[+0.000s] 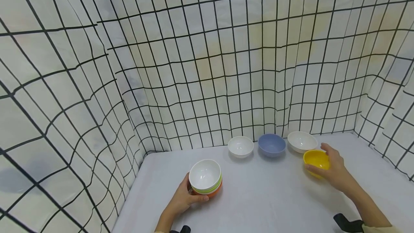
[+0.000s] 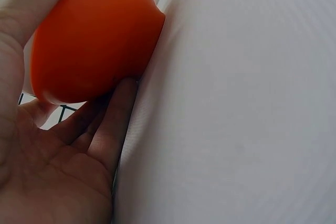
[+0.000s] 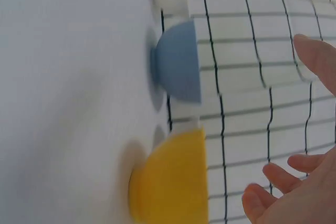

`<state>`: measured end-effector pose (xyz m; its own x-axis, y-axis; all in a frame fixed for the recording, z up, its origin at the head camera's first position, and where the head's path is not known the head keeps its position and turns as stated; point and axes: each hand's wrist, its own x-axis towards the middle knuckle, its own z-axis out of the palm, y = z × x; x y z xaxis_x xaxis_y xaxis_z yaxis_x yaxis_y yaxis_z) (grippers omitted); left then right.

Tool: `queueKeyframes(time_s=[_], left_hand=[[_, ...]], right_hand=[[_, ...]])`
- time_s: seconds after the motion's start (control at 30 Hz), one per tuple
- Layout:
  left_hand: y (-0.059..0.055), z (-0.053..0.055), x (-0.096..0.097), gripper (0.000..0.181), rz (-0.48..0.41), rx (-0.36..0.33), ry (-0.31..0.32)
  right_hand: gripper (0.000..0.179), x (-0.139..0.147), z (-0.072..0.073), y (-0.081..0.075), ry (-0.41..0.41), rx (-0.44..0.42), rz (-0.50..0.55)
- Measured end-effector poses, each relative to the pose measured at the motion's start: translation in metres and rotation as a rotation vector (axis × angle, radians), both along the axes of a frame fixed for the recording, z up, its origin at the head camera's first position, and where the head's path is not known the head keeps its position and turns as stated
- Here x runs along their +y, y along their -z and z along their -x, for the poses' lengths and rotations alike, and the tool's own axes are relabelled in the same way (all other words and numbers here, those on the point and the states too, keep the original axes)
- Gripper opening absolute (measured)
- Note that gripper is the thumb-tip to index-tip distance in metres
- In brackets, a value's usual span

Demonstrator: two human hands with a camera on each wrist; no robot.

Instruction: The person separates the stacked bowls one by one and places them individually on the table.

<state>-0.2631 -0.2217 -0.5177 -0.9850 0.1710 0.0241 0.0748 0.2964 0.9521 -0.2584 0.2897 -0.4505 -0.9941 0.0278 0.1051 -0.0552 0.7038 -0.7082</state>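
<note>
My left hand [image 1: 183, 197] grips a stack of small bowls low on its left side: a white bowl [image 1: 205, 174] on top, lime green rims under it, an orange bowl [image 2: 100, 40] at the bottom. Seen from the left wrist, the thumb lies along one side of the orange bowl and the fingers reach around the other, close against the white table surface. Over at the right, a yellow bowl [image 1: 314, 158] stands upright. Around it my right hand [image 1: 334, 170] spreads thumb and fingers apart; the right wrist view shows those fingers [image 3: 283, 178] off the bowl's wall.
Along the table's back edge stand a white bowl [image 1: 240, 147], a blue bowl [image 1: 272, 145] and another white bowl [image 1: 302, 141], just behind the yellow one. A white backdrop with a black grid [image 1: 207, 67] rises behind and at both sides of the white table [image 1: 258, 197].
</note>
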Motion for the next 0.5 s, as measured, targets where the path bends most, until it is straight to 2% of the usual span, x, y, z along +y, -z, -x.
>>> queueKeyframes(time_s=[0.2, 0.33, 0.5], left_hand=[[0.001, -0.001, -0.001, 0.108, 0.001, 0.004, 0.005], [0.002, 0.0, -0.001, 0.107, 0.0, 0.009, 0.007], [0.002, 0.0, -0.002, 0.106, -0.004, 0.01, 0.018]], right_hand=[[0.091, -0.039, -0.01, -0.01, -0.181, 0.057, 0.086], [0.079, -0.063, -0.01, -0.012, -0.282, 0.086, 0.111], [0.07, -0.094, -0.003, -0.013, -0.373, 0.038, 0.132]])
